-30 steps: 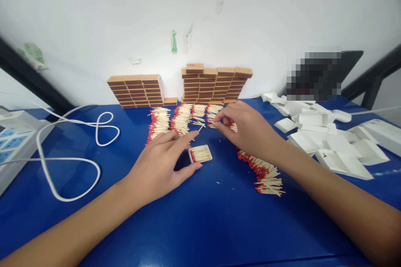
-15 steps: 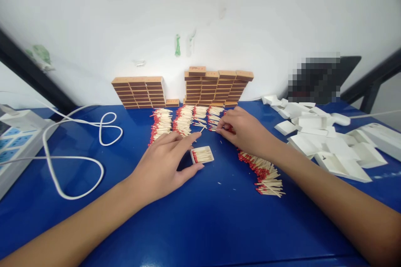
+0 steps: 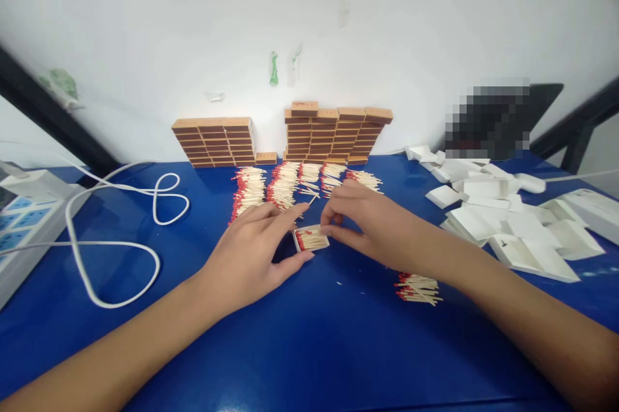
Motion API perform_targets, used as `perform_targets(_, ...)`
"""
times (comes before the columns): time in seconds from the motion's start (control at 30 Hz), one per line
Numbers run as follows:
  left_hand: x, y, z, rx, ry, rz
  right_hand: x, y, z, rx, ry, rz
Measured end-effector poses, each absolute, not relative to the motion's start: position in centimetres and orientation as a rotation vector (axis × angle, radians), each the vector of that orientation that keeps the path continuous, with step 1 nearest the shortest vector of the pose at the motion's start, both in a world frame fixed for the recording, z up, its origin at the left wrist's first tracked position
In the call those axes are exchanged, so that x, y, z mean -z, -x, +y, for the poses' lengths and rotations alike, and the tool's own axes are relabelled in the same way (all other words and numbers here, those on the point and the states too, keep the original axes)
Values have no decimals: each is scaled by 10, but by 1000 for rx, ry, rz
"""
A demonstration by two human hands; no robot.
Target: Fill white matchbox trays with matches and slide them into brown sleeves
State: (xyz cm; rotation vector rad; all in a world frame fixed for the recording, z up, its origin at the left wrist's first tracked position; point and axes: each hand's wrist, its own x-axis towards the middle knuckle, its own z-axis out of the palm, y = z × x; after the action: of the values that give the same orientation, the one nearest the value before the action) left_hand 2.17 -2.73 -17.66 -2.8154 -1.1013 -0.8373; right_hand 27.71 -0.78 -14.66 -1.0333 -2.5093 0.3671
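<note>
Right hand (image 3: 372, 222) has left the far heaps and drawn back to the small tray (image 3: 311, 238); pinched fingertips (image 3: 329, 229) now at its right edge. Loose match heap (image 3: 363, 178), covered before, now shows. Forearm now hides more of the near match row (image 3: 416, 287).

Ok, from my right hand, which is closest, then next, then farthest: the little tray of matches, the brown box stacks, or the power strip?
1. The little tray of matches: in the middle, just at the fingertips of the right hand.
2. The brown box stacks: behind the hand, against the wall.
3. The power strip: far off at the table's left edge.
</note>
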Motion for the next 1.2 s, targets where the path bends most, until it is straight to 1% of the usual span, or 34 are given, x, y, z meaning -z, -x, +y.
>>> perform_targets(0.23,177,-22,-27,845,2815,-1100,152,-267,-17,-498,960,-2518)
perform_targets(0.3,177,-22,-27,858,2803,-1085,150,-270,-12,-482,973,-2470)
perform_targets(0.5,177,-21,-28,854,2806,-1073,156,-294,19,-78,1165,-2274)
perform_targets(0.6,177,-22,-27,866,2808,-1063,167,-303,33,-3,1243,-2321)
perform_targets(0.73,176,-22,-27,867,2809,-1069,175,-304,38,-38,1285,-2410)
perform_targets(0.97,177,-22,-27,875,2799,-1050,176,-303,36,-27,1308,-2404)
perform_targets(1.2,178,-22,-27,855,2806,-1059,175,-302,35,-105,1293,-2457)
